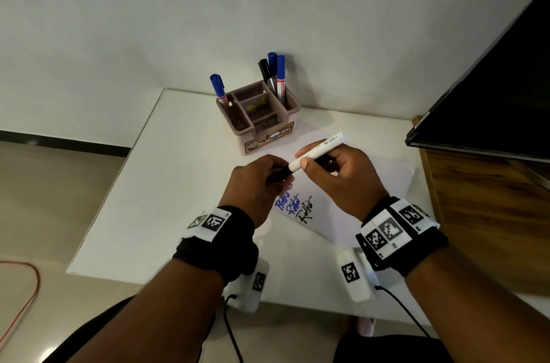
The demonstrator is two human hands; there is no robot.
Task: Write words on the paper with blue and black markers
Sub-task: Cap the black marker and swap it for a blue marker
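Note:
A white sheet of paper (357,208) lies on the white table (154,199), with two blue words and one black word (294,208) written on it. My right hand (342,175) grips a white-barrelled marker (320,151) above the paper, its front end pointing left. My left hand (256,184) is closed around the marker's black cap (279,176), which meets the marker's front end. Whether cap and marker are joined or apart is unclear.
A brown compartment organiser (262,121) stands behind the paper with a blue marker (218,89) at its left and a black (265,71) and two blue markers (279,74) at its back right. A dark screen (491,95) over a wooden surface borders the right.

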